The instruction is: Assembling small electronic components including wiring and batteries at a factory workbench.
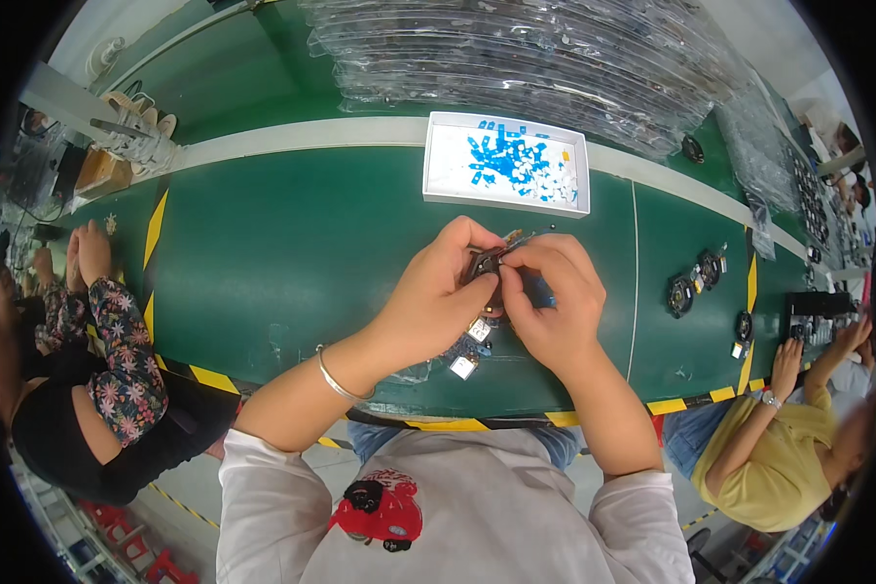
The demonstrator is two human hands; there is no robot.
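Both the left hand (436, 292) and right hand (547, 297) pinch a small dark part (484, 263) between their fingertips.

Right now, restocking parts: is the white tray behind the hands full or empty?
Partly filled: the white tray holds scattered blue and white pieces, with bare floor on its left.

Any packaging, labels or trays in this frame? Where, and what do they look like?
White tray: far side of the green belt, rectangular, holding blue and white label pieces.
Clear plastic blister trays: stacked behind it, transparent.
Small white tag: below the hands, squarish.
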